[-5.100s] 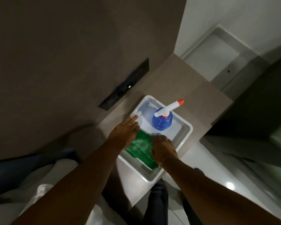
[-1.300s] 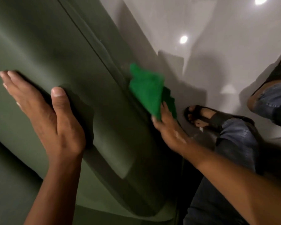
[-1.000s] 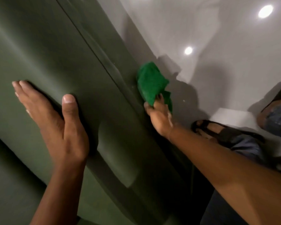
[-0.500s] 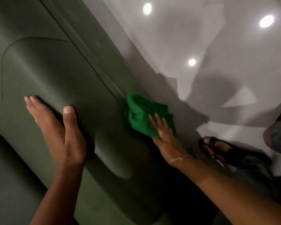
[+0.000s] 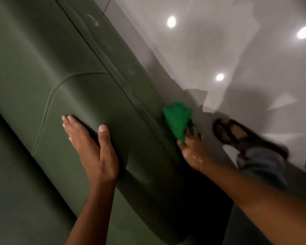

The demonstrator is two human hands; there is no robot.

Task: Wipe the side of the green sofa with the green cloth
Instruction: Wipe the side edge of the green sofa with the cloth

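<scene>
The green sofa (image 5: pixel 42 55) fills the left half of the view, its rounded armrest running diagonally. My left hand (image 5: pixel 94 147) lies flat on top of the armrest, fingers together, holding nothing. My right hand (image 5: pixel 193 151) presses the bunched green cloth (image 5: pixel 177 117) against the sofa's outer side, low down near the floor. The cloth sticks out past my fingertips; the fingers are partly blurred.
A glossy pale floor (image 5: pixel 237 50) with bright light reflections lies to the right of the sofa. My foot in a dark sandal (image 5: pixel 231 129) and a blue-jeaned leg (image 5: pixel 261 163) stand close beside the cloth hand.
Since half a second ago my right hand has slid the cloth down the sofa's side toward the floor. Five seconds ago both hands were at a white tray holding the cloth.
</scene>
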